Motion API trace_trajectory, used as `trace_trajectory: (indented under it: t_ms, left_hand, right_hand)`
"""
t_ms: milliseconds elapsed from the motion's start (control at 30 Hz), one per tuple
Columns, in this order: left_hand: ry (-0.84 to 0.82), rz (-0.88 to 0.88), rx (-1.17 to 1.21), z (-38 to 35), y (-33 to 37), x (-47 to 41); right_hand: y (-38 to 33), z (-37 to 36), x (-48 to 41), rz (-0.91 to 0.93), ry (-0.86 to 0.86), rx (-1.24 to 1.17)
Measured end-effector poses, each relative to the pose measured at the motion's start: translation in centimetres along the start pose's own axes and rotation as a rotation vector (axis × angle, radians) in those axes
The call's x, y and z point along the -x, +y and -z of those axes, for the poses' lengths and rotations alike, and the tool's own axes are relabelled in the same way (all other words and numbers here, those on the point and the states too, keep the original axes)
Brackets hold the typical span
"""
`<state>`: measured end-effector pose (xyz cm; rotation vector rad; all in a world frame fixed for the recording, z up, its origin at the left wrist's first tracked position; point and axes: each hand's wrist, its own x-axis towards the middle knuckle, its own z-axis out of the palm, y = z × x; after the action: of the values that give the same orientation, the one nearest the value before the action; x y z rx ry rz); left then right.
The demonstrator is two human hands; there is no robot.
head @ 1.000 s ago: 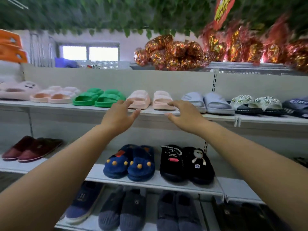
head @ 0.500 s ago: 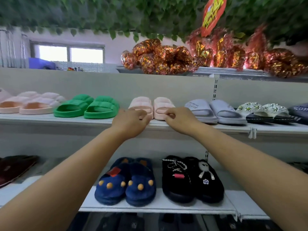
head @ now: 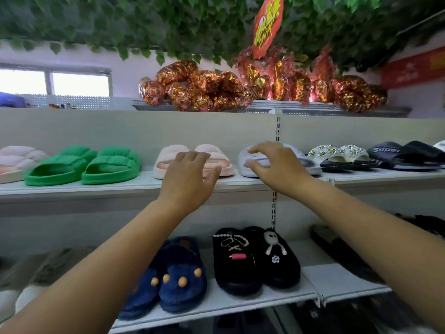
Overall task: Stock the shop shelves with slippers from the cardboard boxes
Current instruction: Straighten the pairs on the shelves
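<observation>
Your left hand (head: 189, 174) is released, fingers spread, in front of the right shoe of the pale pink puffy foam slides (head: 168, 155) on the upper white metal shelf (head: 101, 186). Your right hand (head: 274, 165) arches over the near end of the pale lilac-grey foam slides (head: 295, 150), the next pair to the right, with the thumb low by the sole and the fingers above the strap. Neither hand is grasping anything, and I cannot tell whether the fingertips touch the shoes. The cardboard boxes are out of view, so the stock in front of you is what already sits on that shelf.

This looks like squaring up the row.

- **Grip:** Take each shoe by the firm edge of the sole, not the soft strap, which will probably dent.
- **Move:** Slide it instead of lifting it. Foam this light is likely to skid and twist on the smooth shelf, so press down gently as you go.
- **Line-up:** Bring the near ends level with the shelf's near lip and keep the two shoes of each pair touching.
- **Spacing:** Leave a gap between pairs like the one beside the bright green puffy foam slides (head: 84, 165) on the left.
- **Right side:** Don't crowd the lilac-grey pair against the black slides with jewelled flower straps (head: 337, 154).
</observation>
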<state>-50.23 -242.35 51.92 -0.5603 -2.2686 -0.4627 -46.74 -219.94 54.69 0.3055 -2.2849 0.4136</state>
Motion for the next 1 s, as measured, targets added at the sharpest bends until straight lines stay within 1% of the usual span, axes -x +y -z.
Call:
trace_trajectory:
  t_ms: [133, 233, 300, 367, 433, 567, 733, 867, 933, 1000]
  left_hand:
    - [-0.112, -0.126, 0.085, -1.8, 4.4, -1.7]
    - [-0.190, -0.228, 0.096, -3.6, 7.0, -3.3]
    - [-0.242, -0.240, 0.050, -4.9, 8.1, -3.6]
    - [-0.217, -0.235, -0.076, -5.7, 8.6, -3.3]
    - [-0.168, -0.231, -0.133, -6.2, 8.5, -2.8]
    - [-0.162, -0.215, -0.110, -6.5, 8.1, -2.8]
    - [-0.222, -0.171, -0.114, -6.2, 8.7, -3.3]
    - [-0.254, -0.172, -0.129, -5.6, 8.7, -2.8]
    - [-0.227, -0.188, -0.089, -4.9, 8.7, -2.2]
    - [-0.162, -0.207, -0.039, -4.0, 9.1, -1.1]
  right_hand:
    - [4.7, 2.7, 1.7, -0.206, 0.025, 0.109]
    - [7.4, 3.7, 3.0, -0.318, -0.055, 0.179]
    - [8.1, 3.8, 3.9, -0.312, -0.091, 0.188]
    - [8.4, 3.4, 4.4, -0.297, -0.070, 0.169]
    - [8.3, 3.0, 4.8, -0.292, -0.030, 0.135]
    - [8.4, 2.7, 4.7, -0.282, -0.004, 0.098]
    - [8.8, 3.5, 3.9, -0.307, -0.072, 0.105]
    - [8.0, 4.4, 5.0, -0.318, -0.128, 0.042]
    - [7.8, 5.3, 6.3, -0.293, -0.127, 0.056]
    - [8.2, 6.8, 7.8, -0.272, -0.134, 0.093]
